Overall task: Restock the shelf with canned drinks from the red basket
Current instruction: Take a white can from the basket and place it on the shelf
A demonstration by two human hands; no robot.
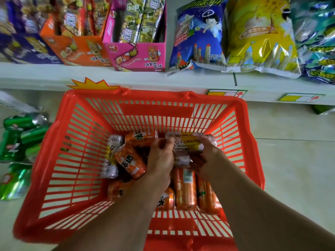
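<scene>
The red basket (76, 160) stands on the floor below the shelf, with several orange drink cans (184, 189) and a pale can (113, 156) lying in its bottom. Both hands reach inside it. My right hand (208, 160) grips a pale can with a yellow label (188, 141), held sideways near the basket's far wall. My left hand (159, 160) has its fingers curled at the left end of that same can, above an orange can (130, 162).
The white shelf edge (163, 82) runs just beyond the basket, carrying snack boxes (139, 55) and chip bags (199, 42). Several green cans (20, 140) lie at the lower left beside the basket. Tiled floor (290, 160) spreads to the right.
</scene>
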